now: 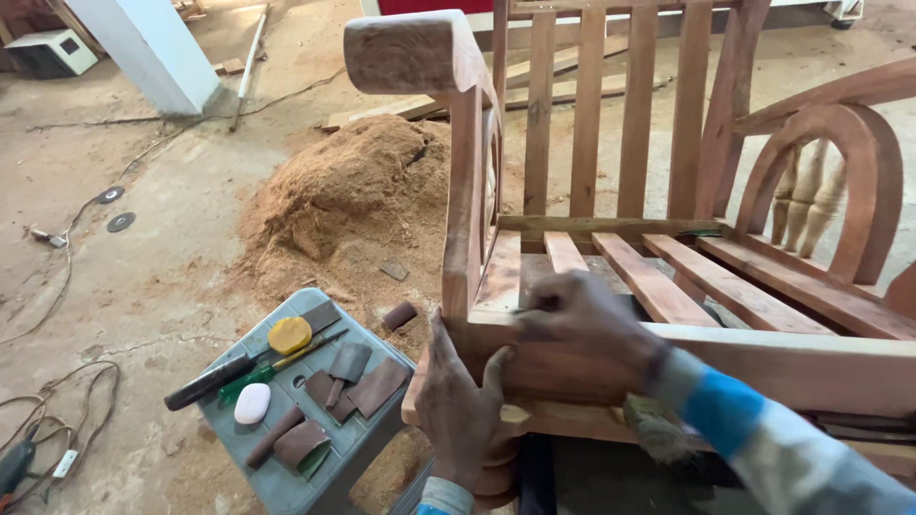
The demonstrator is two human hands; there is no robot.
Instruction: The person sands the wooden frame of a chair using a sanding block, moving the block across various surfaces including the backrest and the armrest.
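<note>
A bare wooden chair frame (611,191) with slatted seat and back fills the right half of the head view. My left hand (460,405) presses flat against the front corner of the seat rail (763,367), just under the arm post (463,210). My right hand (584,319) rests on top of the same rail near that corner, fingers curled and blurred; I cannot tell what it grips, if anything.
A grey plastic stool (286,477) at lower left carries a screwdriver (205,381), a yellow lump, a white lump and several brown sandpaper pieces. A sawdust heap (348,191) lies behind it. Cables (67,381) trail over the concrete floor.
</note>
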